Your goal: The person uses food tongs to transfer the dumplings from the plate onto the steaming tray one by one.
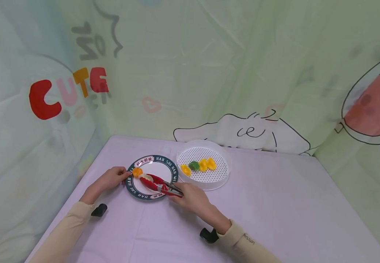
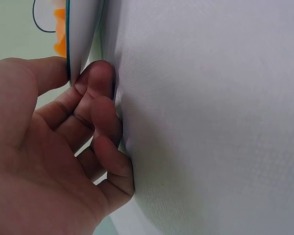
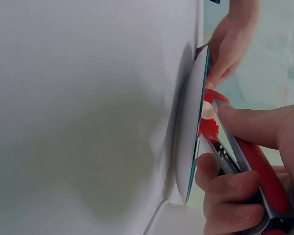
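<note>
My left hand point(image 1: 113, 176) pinches the left rim of a white plate point(image 1: 158, 168) with a dark green lettered border. In the left wrist view the thumb is at the rim and curled fingers are under it. My right hand point(image 1: 192, 198) grips metal tongs point(image 3: 264, 178) with red handles and red tips. Those tips lie around a pale, cream-coloured piece point(image 1: 147, 177) over the plate; contact with the plate is unclear. Close beside it, near my left hand, sits an orange flower-shaped piece point(image 1: 137, 172).
A round white perforated tray point(image 1: 198, 152) stands right of the plate, close against it. In it lie a green piece point(image 1: 194, 166) and several yellow pieces point(image 1: 211, 164). A pale cloth covers the table point(image 1: 275, 204), and printed curtains point(image 1: 190, 73) hang behind and at the sides.
</note>
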`<state>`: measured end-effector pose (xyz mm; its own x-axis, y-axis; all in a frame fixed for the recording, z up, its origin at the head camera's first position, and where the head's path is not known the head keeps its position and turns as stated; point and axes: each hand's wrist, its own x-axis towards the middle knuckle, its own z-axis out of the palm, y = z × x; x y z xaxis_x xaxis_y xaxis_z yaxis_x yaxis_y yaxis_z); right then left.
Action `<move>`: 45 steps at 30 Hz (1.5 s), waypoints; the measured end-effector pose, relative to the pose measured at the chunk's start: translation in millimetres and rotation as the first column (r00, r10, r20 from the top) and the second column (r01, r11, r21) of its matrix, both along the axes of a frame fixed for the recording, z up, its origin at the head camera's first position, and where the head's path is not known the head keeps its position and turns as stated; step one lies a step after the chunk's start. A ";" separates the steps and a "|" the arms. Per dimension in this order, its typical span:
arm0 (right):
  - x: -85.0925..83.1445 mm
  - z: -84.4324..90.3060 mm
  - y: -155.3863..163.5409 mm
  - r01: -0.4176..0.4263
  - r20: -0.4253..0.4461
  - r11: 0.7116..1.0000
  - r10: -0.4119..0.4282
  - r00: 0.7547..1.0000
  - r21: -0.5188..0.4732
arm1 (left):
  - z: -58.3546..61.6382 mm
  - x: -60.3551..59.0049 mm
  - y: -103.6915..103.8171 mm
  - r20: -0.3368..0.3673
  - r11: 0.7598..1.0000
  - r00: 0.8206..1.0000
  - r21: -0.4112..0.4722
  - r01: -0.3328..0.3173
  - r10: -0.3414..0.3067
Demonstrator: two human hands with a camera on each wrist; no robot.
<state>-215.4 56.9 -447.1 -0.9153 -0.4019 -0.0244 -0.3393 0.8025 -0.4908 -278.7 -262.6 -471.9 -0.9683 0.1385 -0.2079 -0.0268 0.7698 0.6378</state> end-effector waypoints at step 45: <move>-95.1 48.4 112.7 0.275 0.055 0.928 -0.297 0.953 0.251 | -4.3 -2.3 -3.1 0.006 1.000 1.000 0.006 0.008 -0.008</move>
<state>-310.6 169.5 -398.7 -0.9799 -0.0953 -0.1751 -0.0408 0.9556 -0.2920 -281.1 -265.7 -476.2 -0.9659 0.1477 -0.2125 -0.0241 0.7661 0.6423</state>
